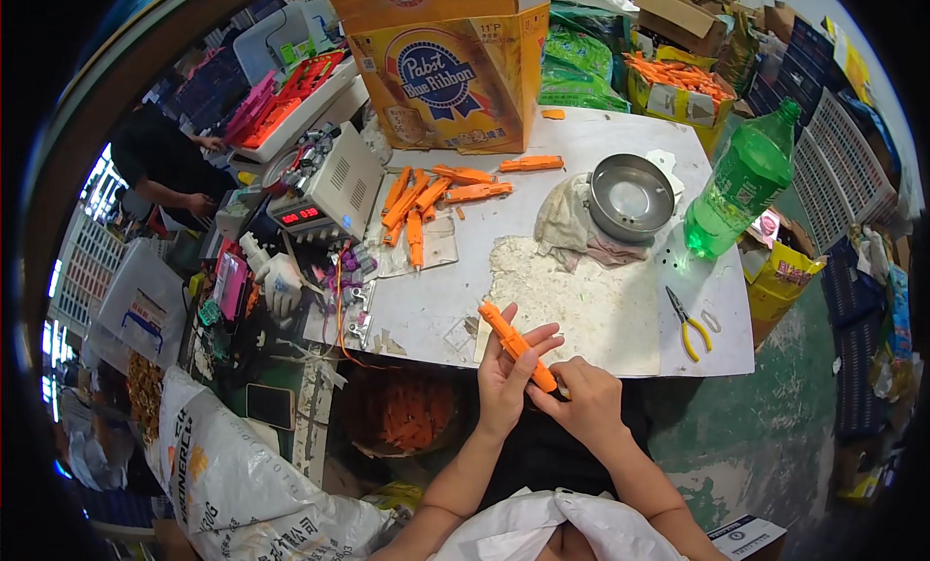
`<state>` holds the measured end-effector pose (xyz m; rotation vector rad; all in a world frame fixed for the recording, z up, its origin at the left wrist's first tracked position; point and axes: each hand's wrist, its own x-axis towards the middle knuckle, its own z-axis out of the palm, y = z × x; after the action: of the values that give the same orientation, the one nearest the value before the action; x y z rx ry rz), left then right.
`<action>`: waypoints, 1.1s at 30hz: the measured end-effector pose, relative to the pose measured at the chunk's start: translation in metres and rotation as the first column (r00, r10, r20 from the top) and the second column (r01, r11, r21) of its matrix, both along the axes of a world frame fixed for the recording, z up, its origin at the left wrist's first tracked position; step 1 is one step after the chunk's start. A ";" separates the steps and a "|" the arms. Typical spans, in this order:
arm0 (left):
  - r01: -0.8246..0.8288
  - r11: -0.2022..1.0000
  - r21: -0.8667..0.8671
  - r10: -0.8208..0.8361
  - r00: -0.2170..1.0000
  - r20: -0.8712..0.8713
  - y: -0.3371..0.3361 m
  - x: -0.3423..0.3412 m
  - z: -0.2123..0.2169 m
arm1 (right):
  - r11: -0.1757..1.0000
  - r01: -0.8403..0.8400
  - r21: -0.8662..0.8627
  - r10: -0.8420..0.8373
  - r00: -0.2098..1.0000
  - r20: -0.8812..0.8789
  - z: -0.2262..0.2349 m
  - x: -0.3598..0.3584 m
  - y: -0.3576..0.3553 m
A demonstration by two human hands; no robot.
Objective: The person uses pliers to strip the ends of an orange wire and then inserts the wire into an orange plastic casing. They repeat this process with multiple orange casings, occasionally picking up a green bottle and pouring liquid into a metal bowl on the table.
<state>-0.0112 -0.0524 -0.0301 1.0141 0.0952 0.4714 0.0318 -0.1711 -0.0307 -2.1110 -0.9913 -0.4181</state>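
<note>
A long, narrow orange plastic piece [513,342] lies slantwise across my left hand [504,377], above the table's front edge. The left thumb presses on it while the fingers stretch out behind. At its lower end my right hand [584,396] is closed, thumb toward the piece; curled fingers hide most of what they hold. Several similar orange pieces [415,233] are heaped on the table's far left. Pliers with yellow handles [694,334] rest to the right of my hands. A round metal bowl [632,199] sits on a crumpled cloth [562,224].
A tall cardboard box [455,86] stands at the back of the white table [426,314]. At right is a green plastic bottle [741,183]. A power supply [329,188] with wires is at left. Beyond it, another person [160,164] works. A white sack [242,483] is at lower left.
</note>
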 end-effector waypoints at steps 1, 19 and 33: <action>0.008 1.000 -0.001 -0.008 1.000 0.002 0.000 0.001 -0.001 | 1.000 0.002 -0.004 -0.002 1.000 0.006 -0.001 0.001 0.000; 0.138 0.985 0.101 -0.130 0.989 -0.075 -0.011 0.008 -0.012 | 0.998 0.014 -0.056 -0.012 0.999 0.031 -0.012 0.006 -0.016; 0.164 0.975 0.151 -0.131 0.970 -0.205 -0.020 0.014 -0.011 | 0.997 0.051 -0.050 -0.052 0.999 -0.016 -0.021 0.009 -0.023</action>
<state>0.0031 -0.0722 -0.0409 1.2222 0.1554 0.2456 0.0411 -0.1946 -0.0521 -2.1854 -0.9476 -0.4035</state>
